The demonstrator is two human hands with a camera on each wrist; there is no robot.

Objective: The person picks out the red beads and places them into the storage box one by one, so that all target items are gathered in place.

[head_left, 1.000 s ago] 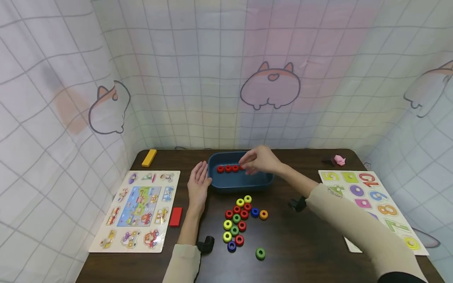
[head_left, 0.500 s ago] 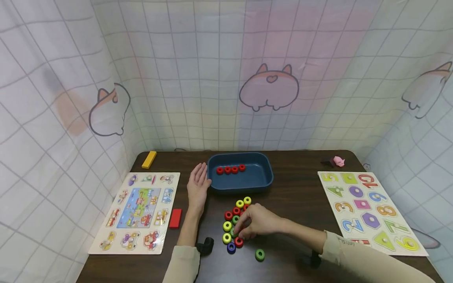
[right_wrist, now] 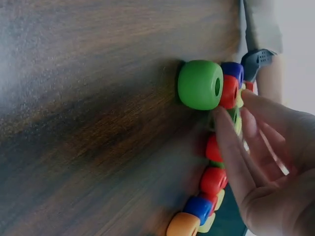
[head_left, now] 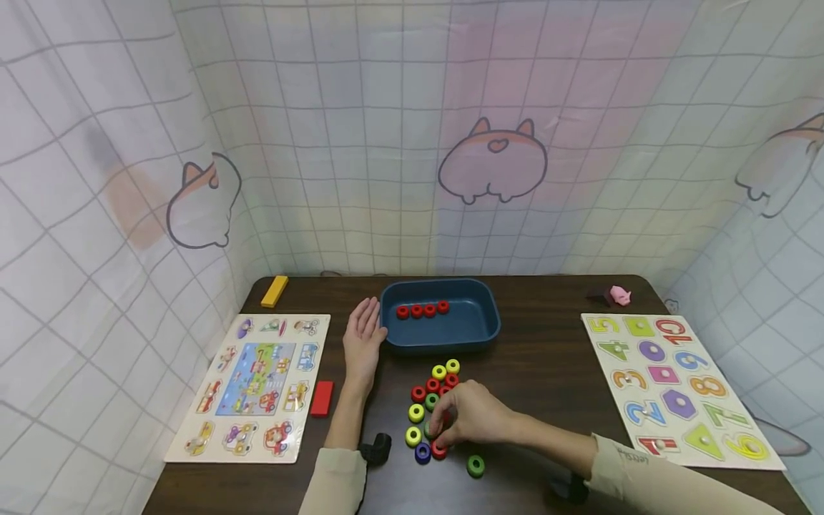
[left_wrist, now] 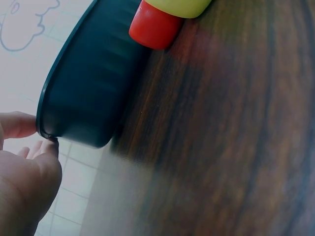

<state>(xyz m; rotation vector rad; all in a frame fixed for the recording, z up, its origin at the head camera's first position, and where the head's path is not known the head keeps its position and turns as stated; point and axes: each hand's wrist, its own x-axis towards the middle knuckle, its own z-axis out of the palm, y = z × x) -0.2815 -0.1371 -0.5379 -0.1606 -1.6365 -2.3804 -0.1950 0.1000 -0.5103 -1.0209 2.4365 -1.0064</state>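
Note:
On the table lies a loose cluster of thick ring-shaped beads in red, yellow, green, blue and orange. My right hand (head_left: 479, 415) is over its right side, thumb and fingers bent down among the beads. In the right wrist view, its fingertips (right_wrist: 220, 118) are right at a green bead (right_wrist: 233, 117) and a red bead (right_wrist: 229, 92); I cannot tell if a bead is pinched. Several red beads (head_left: 429, 310) stand in a row in the blue tray (head_left: 470, 336). My left hand (head_left: 363, 343) rests along the tray's left side, fingers straight, thumb touching its corner.
A lone green bead (head_left: 476, 466) lies near the right hand. A picture puzzle board (head_left: 312, 429) and a red block (head_left: 322, 398) are left; a yellow block (head_left: 275, 292) is at the back left. A number puzzle board (head_left: 650, 393) and pink pig (head_left: 620, 295) are right.
My right hand has come back from over the tray to the bead cluster, leaving another red bead at the row's right end. The left hand has stayed at the tray.

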